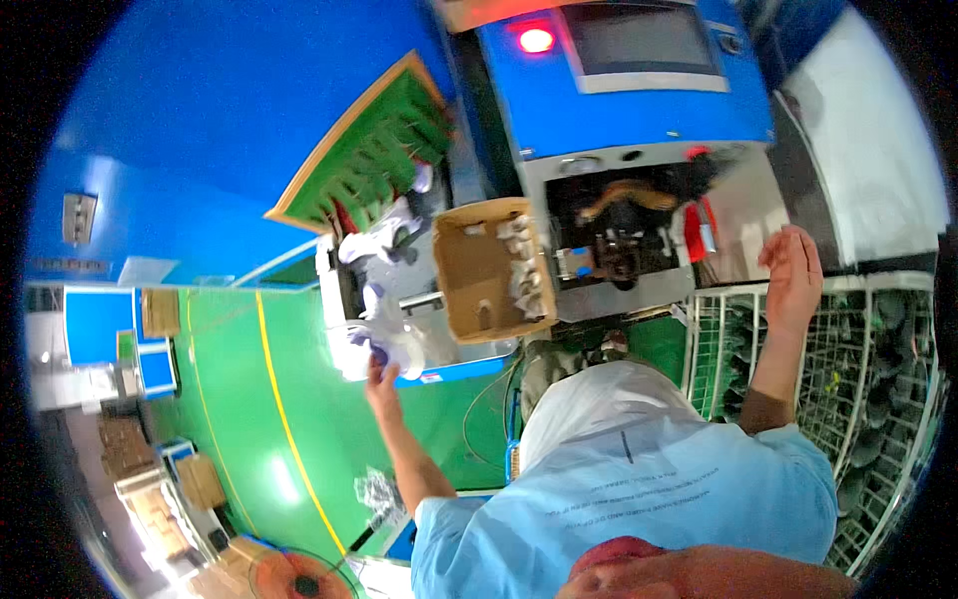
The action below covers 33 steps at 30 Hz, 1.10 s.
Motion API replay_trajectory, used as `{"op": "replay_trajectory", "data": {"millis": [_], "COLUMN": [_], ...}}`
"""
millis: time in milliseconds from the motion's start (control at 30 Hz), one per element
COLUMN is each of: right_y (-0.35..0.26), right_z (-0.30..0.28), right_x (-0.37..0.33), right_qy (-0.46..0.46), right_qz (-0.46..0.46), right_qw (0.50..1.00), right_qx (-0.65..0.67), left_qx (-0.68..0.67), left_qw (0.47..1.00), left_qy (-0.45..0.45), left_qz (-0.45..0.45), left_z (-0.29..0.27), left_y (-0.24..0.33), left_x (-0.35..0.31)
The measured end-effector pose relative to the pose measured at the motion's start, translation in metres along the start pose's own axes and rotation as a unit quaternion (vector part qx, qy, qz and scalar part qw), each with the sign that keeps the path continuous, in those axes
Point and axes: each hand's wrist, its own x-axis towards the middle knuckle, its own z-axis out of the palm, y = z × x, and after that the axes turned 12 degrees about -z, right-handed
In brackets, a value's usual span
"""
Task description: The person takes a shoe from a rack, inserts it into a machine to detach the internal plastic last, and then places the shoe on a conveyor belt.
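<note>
My left hand (381,379) reaches out to the left, its fingers closed at the edge of a crumpled white and purple bundle (361,337). Blur hides exactly what the fingers grip. More white and purple pieces (384,240) lie behind it on the grey tabletop (439,344). My right hand (793,265) is raised at the right, fingers extended and nothing seen in them. It hovers near the machine's grey side panel (743,225). Between my hands stands an open cardboard box (474,285) with small whitish parts (523,270) along its right side.
Ahead is a blue machine (624,115) with a lit red lamp (536,40), a dark screen (644,40) and a dark fixture (619,258). A green board with a wooden frame (349,130) leans at the back left. White wire crates (848,344) holding dark parts stand at right; an orange fan (299,577) is lower left.
</note>
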Motion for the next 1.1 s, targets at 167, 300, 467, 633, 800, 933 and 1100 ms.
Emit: {"op": "replay_trajectory", "data": {"millis": [167,300,467,633,800,933,1100], "right_y": [0.043,0.116,0.149,0.151,0.147,0.155,0.120], "right_z": [0.187,0.258,0.274,0.276,0.258,0.267,0.274], "right_x": [0.043,0.040,0.039,0.042,0.035,0.037,0.031], "right_qy": [-0.215,-0.209,-0.098,-0.122,-0.113,-0.103,-0.152], "right_qz": [-0.444,-0.484,-0.545,-0.577,-0.568,-0.562,-0.479], "right_qw": [0.795,0.677,0.666,0.627,0.604,0.642,0.705], "right_qx": [-0.354,-0.514,-0.500,-0.509,-0.548,-0.512,-0.500], "left_qx": [0.400,0.472,0.376,0.362,0.582,0.455,0.232], "left_qw": [0.887,0.814,0.884,0.905,0.798,0.889,0.960], "left_qy": [0.189,0.207,0.084,0.101,0.008,-0.004,-0.090], "left_qz": [0.134,0.268,0.263,0.198,0.159,0.063,-0.128], "left_z": [0.002,0.043,0.042,0.073,0.103,0.105,0.116], "left_y": [-0.063,0.017,0.061,0.053,0.022,-0.003,0.045], "left_x": [0.039,0.093,0.303,0.398,0.343,0.279,0.219]}}
